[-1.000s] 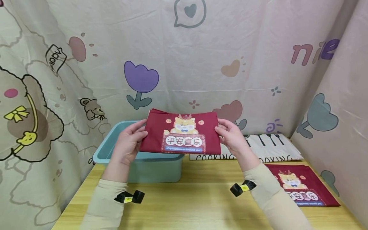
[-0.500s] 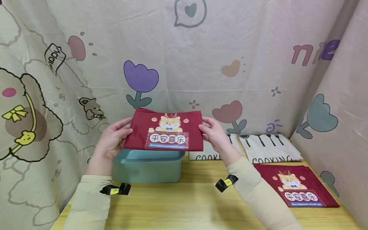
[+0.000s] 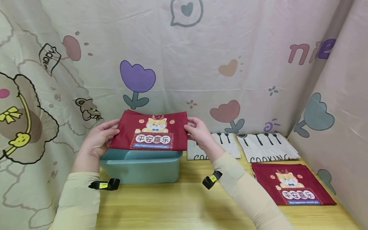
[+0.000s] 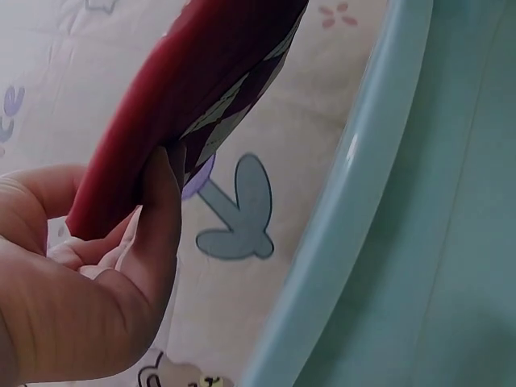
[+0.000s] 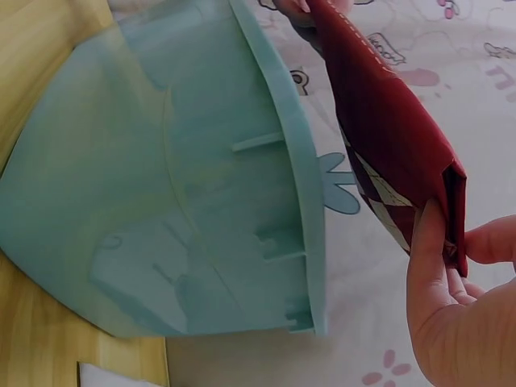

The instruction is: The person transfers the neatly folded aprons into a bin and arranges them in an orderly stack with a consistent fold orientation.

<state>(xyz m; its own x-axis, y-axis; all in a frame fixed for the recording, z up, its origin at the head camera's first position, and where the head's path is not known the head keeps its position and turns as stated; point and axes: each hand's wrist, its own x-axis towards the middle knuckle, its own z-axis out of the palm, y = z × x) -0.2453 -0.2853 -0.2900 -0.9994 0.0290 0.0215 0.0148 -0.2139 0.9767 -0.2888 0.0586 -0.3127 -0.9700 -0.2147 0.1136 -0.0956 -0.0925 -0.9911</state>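
Observation:
A folded red apron (image 3: 155, 131) with a cartoon animal print is held level above the teal plastic bin (image 3: 143, 171). At its left end my left hand (image 3: 96, 139) pinches the edge, thumb on top and fingers beneath. The opposite end is pinched by my right hand (image 3: 199, 132) in the same way. Both wrist views show the thick folded layers of the apron (image 4: 169, 113) and a checked pattern on its underside. It hangs apart from the bin's rim (image 5: 302, 177), and most of the bin's inside is hidden behind it in the head view.
Another folded red apron (image 3: 293, 185) lies at the table's right side. Behind it are two folded white cloths, one white cloth (image 3: 268, 147) marked COOKING and a second white cloth (image 3: 227, 147) beside it. A printed curtain (image 3: 184, 64) encloses the back and sides of the wooden table (image 3: 172, 207).
Both hands have carried the red apron leftward, from above the bin's right part to over its middle. The right arm has uncovered more of the white cloths and the other red apron.

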